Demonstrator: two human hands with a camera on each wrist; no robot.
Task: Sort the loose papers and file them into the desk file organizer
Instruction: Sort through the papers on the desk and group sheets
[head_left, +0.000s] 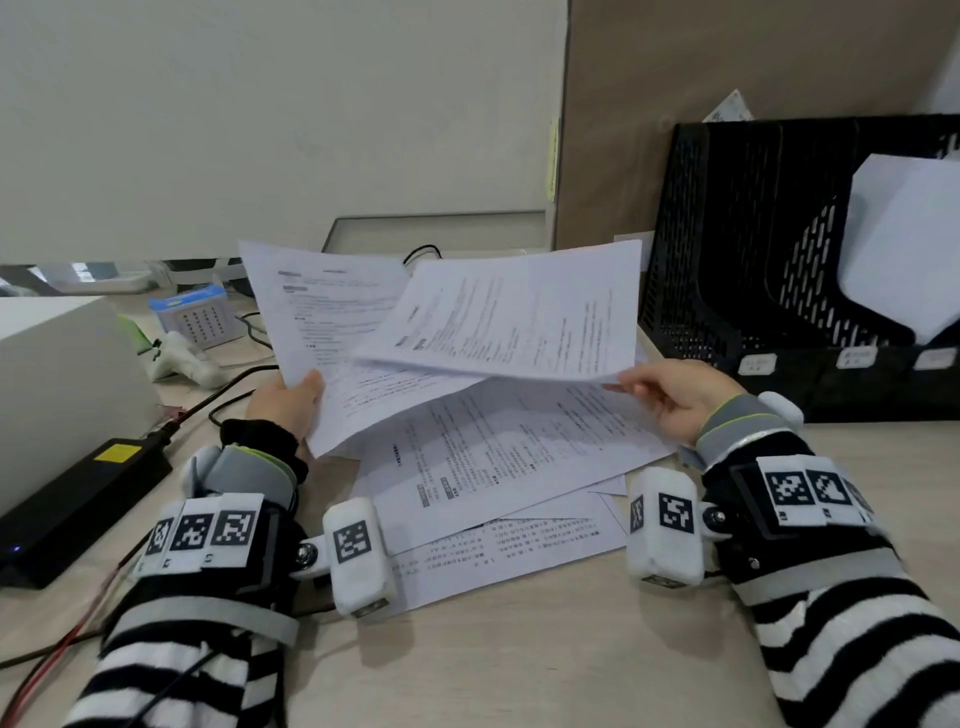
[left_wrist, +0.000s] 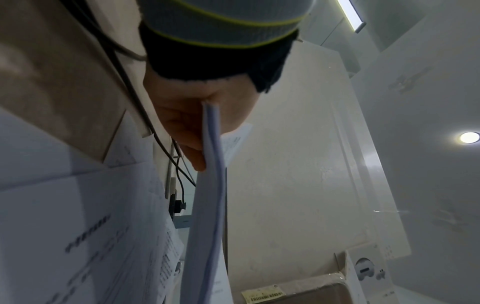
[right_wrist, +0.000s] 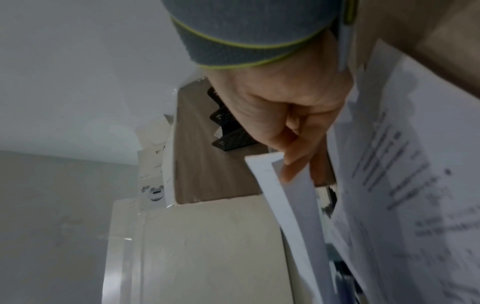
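My left hand grips a thin bundle of printed sheets by its lower left edge, thumb on top; the left wrist view shows the bundle's edge between thumb and fingers. My right hand pinches the near corner of another printed set, held lifted above the desk and overlapping the left bundle. In the right wrist view the fingers curl on that paper's corner. More loose papers lie spread on the desk below. The black mesh file organizer stands at the right rear, white sheets in one slot.
A white box and a black power brick with cables lie at the left. A small blue box and a white object sit behind. A wooden partition backs the organizer. Bare desk shows in front.
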